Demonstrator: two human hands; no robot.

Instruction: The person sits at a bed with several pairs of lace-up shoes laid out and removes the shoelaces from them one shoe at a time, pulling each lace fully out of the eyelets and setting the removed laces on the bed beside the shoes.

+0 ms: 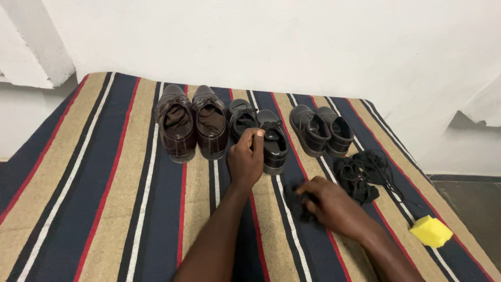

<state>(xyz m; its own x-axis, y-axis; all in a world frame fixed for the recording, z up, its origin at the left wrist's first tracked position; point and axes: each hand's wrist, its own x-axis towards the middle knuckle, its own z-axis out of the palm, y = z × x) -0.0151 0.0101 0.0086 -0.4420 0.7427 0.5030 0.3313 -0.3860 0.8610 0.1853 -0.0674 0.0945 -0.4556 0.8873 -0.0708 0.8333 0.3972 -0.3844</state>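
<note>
From the head view, my left hand reached forward and pinched the rear edge of the middle black shoe, fingers closed on it. Its mate stood just left of that shoe, touching it. Left again stood a pair of brown shoes, side by side. To the right of the middle black shoe, a second black pair sat apart. My right hand lay nearer me than that shoe, curled over a dark cloth and gripping it. A heap of black laces lay right of the shoe, and a yellow sponge farther right, all on a striped cover.
</note>
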